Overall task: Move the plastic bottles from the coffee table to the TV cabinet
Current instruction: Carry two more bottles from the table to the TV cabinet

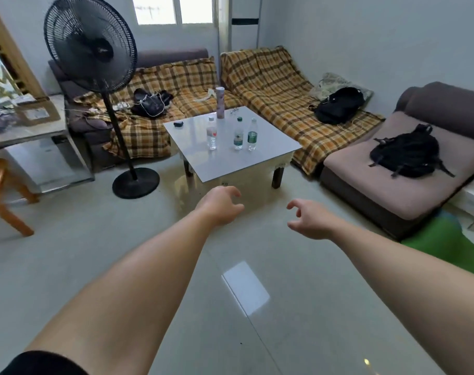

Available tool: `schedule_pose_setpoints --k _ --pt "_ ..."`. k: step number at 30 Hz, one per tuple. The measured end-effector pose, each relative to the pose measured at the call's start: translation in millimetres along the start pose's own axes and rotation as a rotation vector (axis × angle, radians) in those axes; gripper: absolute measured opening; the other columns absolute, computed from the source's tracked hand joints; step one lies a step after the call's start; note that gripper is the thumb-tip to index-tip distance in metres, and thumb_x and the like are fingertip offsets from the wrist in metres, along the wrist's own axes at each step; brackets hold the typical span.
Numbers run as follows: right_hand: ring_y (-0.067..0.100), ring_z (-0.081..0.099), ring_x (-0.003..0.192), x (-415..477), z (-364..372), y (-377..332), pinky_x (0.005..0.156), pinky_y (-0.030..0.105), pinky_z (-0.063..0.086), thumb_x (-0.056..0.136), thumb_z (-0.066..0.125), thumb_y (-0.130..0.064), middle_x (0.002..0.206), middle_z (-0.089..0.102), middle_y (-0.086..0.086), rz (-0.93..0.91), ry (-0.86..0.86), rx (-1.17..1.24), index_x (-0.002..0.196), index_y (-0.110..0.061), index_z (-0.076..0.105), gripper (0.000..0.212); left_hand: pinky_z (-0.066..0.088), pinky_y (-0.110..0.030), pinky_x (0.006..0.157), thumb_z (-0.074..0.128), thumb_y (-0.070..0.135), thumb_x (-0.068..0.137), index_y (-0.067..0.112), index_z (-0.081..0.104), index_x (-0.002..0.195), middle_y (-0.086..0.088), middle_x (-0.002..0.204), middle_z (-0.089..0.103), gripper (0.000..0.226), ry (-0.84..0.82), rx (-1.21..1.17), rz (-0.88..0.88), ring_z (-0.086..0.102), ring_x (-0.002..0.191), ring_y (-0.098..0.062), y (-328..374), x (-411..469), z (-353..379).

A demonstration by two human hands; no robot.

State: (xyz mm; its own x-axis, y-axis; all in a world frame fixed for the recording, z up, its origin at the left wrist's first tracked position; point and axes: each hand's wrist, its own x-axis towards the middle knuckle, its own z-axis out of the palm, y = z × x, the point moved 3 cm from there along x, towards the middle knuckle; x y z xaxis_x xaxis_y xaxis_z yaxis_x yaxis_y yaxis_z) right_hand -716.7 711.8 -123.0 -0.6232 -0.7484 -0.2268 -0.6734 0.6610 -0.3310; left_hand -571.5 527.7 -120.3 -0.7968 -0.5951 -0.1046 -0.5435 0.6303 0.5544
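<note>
Three clear plastic bottles stand upright on the white coffee table point(244, 166): one with a red label point(211, 135) on the left, and two with green labels, a dark-capped one point(238, 135) and a white-capped one point(252, 135). My left hand point(221, 205) and my right hand point(310, 219) are stretched forward over the floor, short of the table's near edge. Both hold nothing, with their fingers apart and loosely curled. No TV cabinet shows in this view.
A tall patterned tube point(220, 102) and a small dark object point(178, 123) also sit on the table. A black standing fan point(100, 85) stands left of it. Plaid-covered sofas point(273, 85) with black bags wrap the back and right. A wooden stool point(3, 196) stands far left.
</note>
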Motion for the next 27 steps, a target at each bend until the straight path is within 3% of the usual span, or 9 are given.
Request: schedule_pose_setpoints --k 5,10,19,27 --pt "0.027 0.056 0.107 63.2 -13.0 -29.9 0.09 0.037 0.048 0.084 0.061 -0.033 0.122 0.058 0.009 -0.019 0.117 0.017 0.125 -0.019 0.054 0.044 0.048 -0.034 0.088 0.056 0.036 0.079 0.032 0.058 0.117 -0.001 0.125 0.056 0.039 0.031 -0.037 -0.016 0.055 0.109 -0.019 -28.1 52.8 -23.5" --pt "0.021 0.057 0.083 129.6 -21.6 -35.8 0.075 0.036 0.051 0.082 0.058 -0.032 0.095 0.063 0.001 -0.056 0.23 0.044 0.111 -0.024 0.06 0.03 0.047 -0.032 0.088 0.057 0.035 0.079 0.028 0.059 0.115 -0.001 0.126 0.053 0.037 0.026 -0.087 -0.052 0.054 0.108 -0.018 -45.7 107.0 -15.5" --pt "0.021 0.059 0.082 311.4 -28.5 1.9 0.073 0.035 0.05 0.084 0.059 -0.03 0.092 0.063 0.0 -0.112 0.155 0.128 0.11 -0.023 0.06 0.027 0.044 -0.027 0.084 0.056 0.031 0.079 0.027 0.06 0.112 -0.001 0.12 0.057 0.034 0.002 -0.049 -0.151 0.055 0.108 -0.02 -47.2 254.2 6.6" --pt "0.023 0.059 0.088 466.3 -83.9 47.3 0.075 0.03 0.045 0.085 0.059 -0.026 0.094 0.066 0.005 -0.071 0.034 0.145 0.113 -0.019 0.062 0.029 0.043 -0.031 0.085 0.055 0.037 0.082 0.03 0.055 0.118 -0.001 0.127 0.051 0.037 -0.027 -0.032 -0.202 0.051 0.108 -0.02 -24.9 393.2 -9.8"
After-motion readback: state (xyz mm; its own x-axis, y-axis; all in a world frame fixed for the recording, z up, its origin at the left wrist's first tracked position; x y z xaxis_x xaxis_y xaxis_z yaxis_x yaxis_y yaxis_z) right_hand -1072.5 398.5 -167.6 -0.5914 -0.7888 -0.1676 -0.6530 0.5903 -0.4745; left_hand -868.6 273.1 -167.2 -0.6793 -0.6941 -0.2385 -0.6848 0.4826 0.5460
